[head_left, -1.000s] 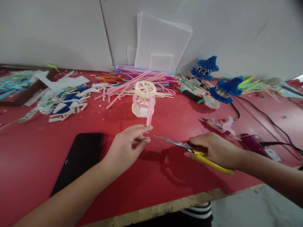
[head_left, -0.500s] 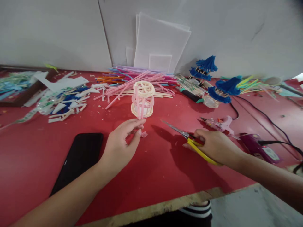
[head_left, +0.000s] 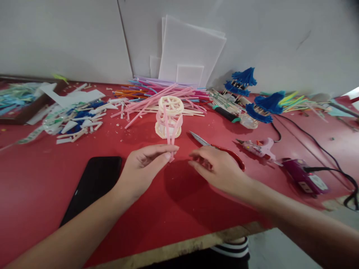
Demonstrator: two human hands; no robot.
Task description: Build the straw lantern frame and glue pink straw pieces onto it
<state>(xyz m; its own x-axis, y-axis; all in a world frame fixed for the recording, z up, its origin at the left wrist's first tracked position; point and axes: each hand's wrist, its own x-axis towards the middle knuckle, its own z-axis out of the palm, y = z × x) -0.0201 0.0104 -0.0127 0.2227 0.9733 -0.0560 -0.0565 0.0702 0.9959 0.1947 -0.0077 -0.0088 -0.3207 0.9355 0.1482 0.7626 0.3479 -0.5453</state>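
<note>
Although the cream frame stands assembled on the table, the pink strips my left hand pinches in front look unattached. My right hand, half-curled by the scissors, holds nothing visible.

1. Our table is red, its front edge tan.
2. Along the back edge we have pink, orange, purple and blue sticks.
3. Between the edges we see pink strips, a cream frame banded pink, and grey-bladed, red-handled scissors.
4. Nearer the left edge, our phone is black.
5. Toward the right edge, our glue gun is pink, our power strip purple and white.
</note>
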